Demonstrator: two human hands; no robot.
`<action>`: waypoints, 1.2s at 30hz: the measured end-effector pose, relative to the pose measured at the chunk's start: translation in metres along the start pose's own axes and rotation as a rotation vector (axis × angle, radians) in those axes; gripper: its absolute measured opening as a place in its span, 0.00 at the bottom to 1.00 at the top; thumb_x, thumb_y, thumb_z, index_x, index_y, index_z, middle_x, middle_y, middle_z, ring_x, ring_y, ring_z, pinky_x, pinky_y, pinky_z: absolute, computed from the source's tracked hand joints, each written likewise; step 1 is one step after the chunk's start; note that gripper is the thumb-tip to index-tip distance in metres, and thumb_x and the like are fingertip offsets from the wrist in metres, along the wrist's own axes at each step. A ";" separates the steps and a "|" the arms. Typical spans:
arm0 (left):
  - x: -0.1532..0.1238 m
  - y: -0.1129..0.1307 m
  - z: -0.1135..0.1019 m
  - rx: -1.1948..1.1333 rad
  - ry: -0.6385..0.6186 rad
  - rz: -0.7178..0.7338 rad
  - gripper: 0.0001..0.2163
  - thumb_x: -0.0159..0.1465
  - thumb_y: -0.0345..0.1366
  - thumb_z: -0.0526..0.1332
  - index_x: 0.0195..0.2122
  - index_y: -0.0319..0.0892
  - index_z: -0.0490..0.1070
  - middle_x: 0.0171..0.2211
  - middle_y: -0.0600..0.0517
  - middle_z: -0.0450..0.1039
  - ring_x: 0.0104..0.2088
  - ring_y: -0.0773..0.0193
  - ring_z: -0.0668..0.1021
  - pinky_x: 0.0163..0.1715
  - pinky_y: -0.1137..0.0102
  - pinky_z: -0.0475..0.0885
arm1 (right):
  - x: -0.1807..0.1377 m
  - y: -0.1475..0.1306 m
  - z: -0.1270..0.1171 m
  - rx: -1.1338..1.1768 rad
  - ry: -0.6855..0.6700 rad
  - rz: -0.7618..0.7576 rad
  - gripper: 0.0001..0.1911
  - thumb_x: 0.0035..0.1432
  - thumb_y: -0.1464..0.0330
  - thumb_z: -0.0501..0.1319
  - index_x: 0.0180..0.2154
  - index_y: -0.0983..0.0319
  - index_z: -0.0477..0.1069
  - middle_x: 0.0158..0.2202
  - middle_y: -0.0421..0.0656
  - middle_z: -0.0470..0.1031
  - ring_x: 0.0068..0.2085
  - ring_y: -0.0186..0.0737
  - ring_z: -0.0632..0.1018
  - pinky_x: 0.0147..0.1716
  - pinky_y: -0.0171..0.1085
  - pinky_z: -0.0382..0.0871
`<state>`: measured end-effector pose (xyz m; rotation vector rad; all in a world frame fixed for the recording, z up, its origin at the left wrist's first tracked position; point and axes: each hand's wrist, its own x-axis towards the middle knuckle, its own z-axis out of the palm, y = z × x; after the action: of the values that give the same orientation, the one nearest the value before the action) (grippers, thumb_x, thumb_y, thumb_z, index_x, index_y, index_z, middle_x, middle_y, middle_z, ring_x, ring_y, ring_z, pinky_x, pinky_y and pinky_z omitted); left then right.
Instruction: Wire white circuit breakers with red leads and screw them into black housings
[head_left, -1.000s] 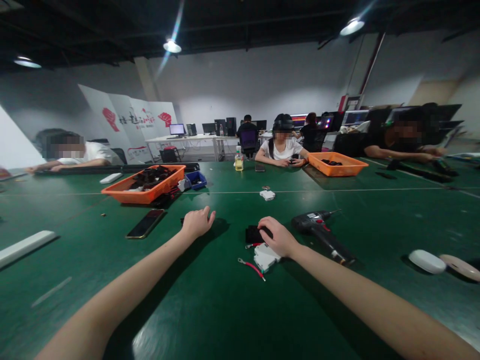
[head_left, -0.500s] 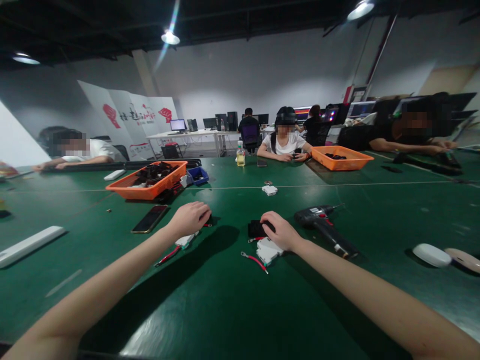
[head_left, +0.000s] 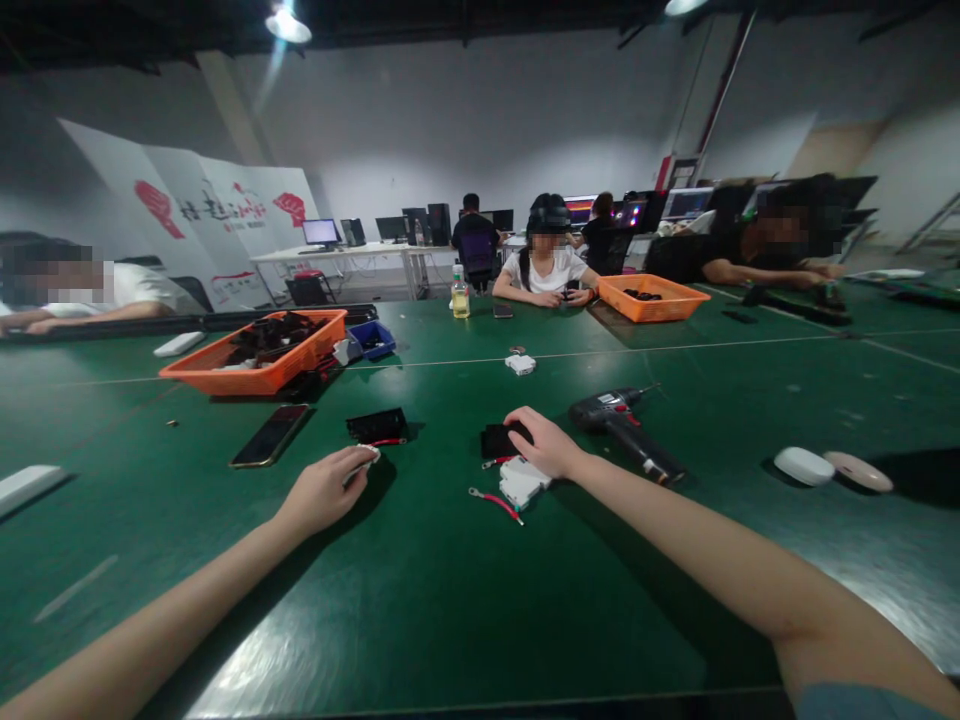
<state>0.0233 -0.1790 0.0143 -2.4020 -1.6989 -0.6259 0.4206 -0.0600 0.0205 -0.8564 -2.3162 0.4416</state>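
Note:
My left hand [head_left: 324, 491] is closed around a small white part [head_left: 365, 461] whose tip shows past my fingers, low over the green table [head_left: 450, 590]. Just beyond it lies a black box part [head_left: 377, 426] with a red wire. My right hand [head_left: 541, 440] rests with fingers curled on another black part [head_left: 498, 440]. Under that wrist sits a white block [head_left: 520, 481], and a red wire [head_left: 495, 503] lies beside it. A cordless screwdriver [head_left: 622, 425] lies to the right of my right hand.
A phone [head_left: 270, 436] lies left of the black part. Behind it stand an orange tray [head_left: 255, 353] of dark parts and a blue bin [head_left: 371, 339]. A second orange tray [head_left: 649, 297], a bottle [head_left: 459, 294] and several seated people are farther back. White cases [head_left: 804, 466] lie at right.
My left hand has drawn back toward me with the white part, uncovering the black box part it was on. My right hand stays on its black part. The view has tilted down.

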 end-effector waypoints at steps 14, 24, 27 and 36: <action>-0.009 -0.008 0.001 -0.029 -0.036 0.072 0.21 0.68 0.39 0.51 0.60 0.46 0.67 0.59 0.49 0.71 0.58 0.59 0.74 0.62 0.62 0.68 | 0.001 0.000 0.001 0.006 -0.022 0.013 0.11 0.67 0.65 0.53 0.49 0.60 0.67 0.47 0.47 0.72 0.46 0.44 0.74 0.49 0.45 0.68; -0.007 -0.009 0.004 0.014 -0.051 0.096 0.21 0.66 0.36 0.51 0.60 0.45 0.69 0.59 0.49 0.71 0.59 0.59 0.73 0.63 0.60 0.66 | 0.002 0.000 0.001 0.000 -0.031 0.024 0.11 0.66 0.65 0.54 0.49 0.60 0.67 0.47 0.47 0.72 0.46 0.44 0.74 0.48 0.44 0.68; -0.006 -0.009 0.002 0.037 -0.051 0.097 0.21 0.66 0.37 0.52 0.59 0.45 0.69 0.58 0.48 0.72 0.58 0.57 0.75 0.60 0.60 0.70 | 0.003 0.002 0.003 -0.001 -0.027 0.028 0.11 0.66 0.65 0.54 0.49 0.60 0.67 0.47 0.47 0.72 0.46 0.44 0.74 0.49 0.44 0.67; -0.004 -0.008 -0.006 0.025 -0.105 0.170 0.23 0.67 0.41 0.54 0.63 0.44 0.64 0.60 0.46 0.70 0.60 0.54 0.72 0.60 0.60 0.69 | 0.003 0.000 0.002 0.001 -0.037 0.031 0.12 0.67 0.65 0.54 0.49 0.59 0.67 0.48 0.47 0.72 0.47 0.45 0.74 0.50 0.44 0.67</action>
<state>0.0133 -0.1814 0.0171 -2.5679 -1.5076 -0.4593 0.4180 -0.0581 0.0200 -0.8915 -2.3387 0.4753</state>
